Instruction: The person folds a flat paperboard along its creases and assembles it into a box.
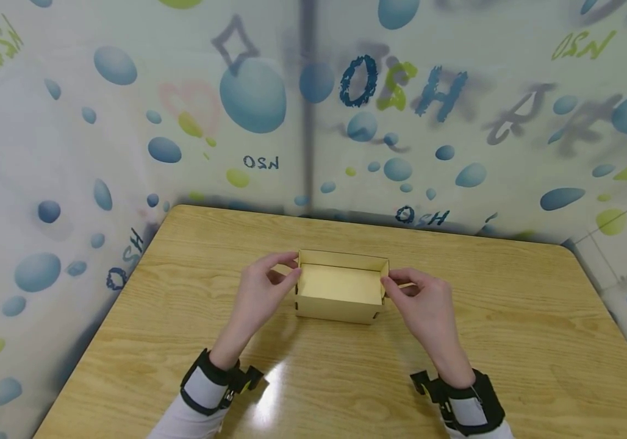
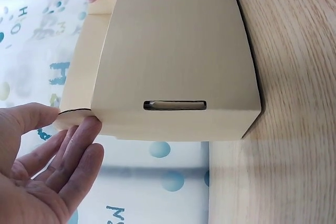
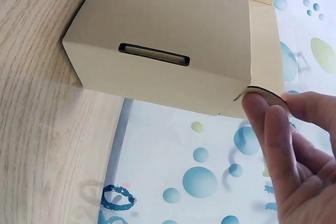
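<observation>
An open-topped cream cardboard box (image 1: 335, 309) sits on the table, its long side facing me. My left hand (image 1: 258, 289) pinches the top edge of its left end between thumb and fingers. At the opposite end, my right hand (image 1: 426, 305) does the same with the right edge. Seen from the left wrist, the held part is a rounded flap (image 2: 76, 118) with a dark cut edge. A matching flap (image 3: 266, 96) is pinched in the right wrist view. Narrow dark-edged slots (image 3: 154, 54) show near the box's corners.
The wood-grain table (image 1: 182, 268) has rounded corners at its far edge. Behind it and to the left hangs a pale cloth (image 1: 193, 140) printed with blue drops and letters. Black wrist straps with small cameras (image 1: 247, 379) sit on both forearms.
</observation>
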A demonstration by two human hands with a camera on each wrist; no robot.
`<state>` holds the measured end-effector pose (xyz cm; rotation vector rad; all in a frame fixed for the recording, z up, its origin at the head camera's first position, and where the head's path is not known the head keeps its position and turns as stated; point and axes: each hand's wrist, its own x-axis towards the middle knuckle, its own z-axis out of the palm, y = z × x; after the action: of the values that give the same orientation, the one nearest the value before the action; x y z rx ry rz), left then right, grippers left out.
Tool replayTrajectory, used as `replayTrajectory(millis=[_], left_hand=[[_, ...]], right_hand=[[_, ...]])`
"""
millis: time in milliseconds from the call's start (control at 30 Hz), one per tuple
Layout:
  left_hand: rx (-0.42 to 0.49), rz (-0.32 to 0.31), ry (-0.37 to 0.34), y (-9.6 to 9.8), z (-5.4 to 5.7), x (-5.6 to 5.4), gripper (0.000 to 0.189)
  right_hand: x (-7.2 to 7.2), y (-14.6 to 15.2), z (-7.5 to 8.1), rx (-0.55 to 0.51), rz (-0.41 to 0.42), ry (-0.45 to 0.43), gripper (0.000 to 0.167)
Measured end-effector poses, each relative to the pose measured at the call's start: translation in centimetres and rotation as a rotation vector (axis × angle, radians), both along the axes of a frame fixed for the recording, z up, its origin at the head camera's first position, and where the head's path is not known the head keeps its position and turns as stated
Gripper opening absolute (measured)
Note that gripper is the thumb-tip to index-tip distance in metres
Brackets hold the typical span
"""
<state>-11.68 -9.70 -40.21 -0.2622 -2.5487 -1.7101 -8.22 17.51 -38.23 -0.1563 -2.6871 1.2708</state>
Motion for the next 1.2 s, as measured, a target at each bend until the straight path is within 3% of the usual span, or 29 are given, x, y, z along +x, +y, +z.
replayTrajectory(millis=[433, 1000, 1100, 1200], left_hand=[[-0.029, -0.048, -0.033, -0.4, 0.0, 0.0, 0.031], [-0.086, -0.089, -0.018, -0.8, 0.2, -0.1, 0.031], [-0.085, -0.104, -0.002, -1.0, 0.0, -0.2, 0.042], [-0.116, -0.139, 0.029, -1.4, -0.2, -0.3, 0.069]], right_hand=[[0.2, 0.5, -0.5, -0.004, 0.030, 0.001, 0.019], [0.3, 1.0, -1.1, 0.037, 0.055, 0.014, 0.022], [0.4, 1.2, -1.2, 0.044, 0.073, 0.039, 0.027], [0.4, 1.7, -1.5, 0.067, 0.125, 0.070, 0.043]])
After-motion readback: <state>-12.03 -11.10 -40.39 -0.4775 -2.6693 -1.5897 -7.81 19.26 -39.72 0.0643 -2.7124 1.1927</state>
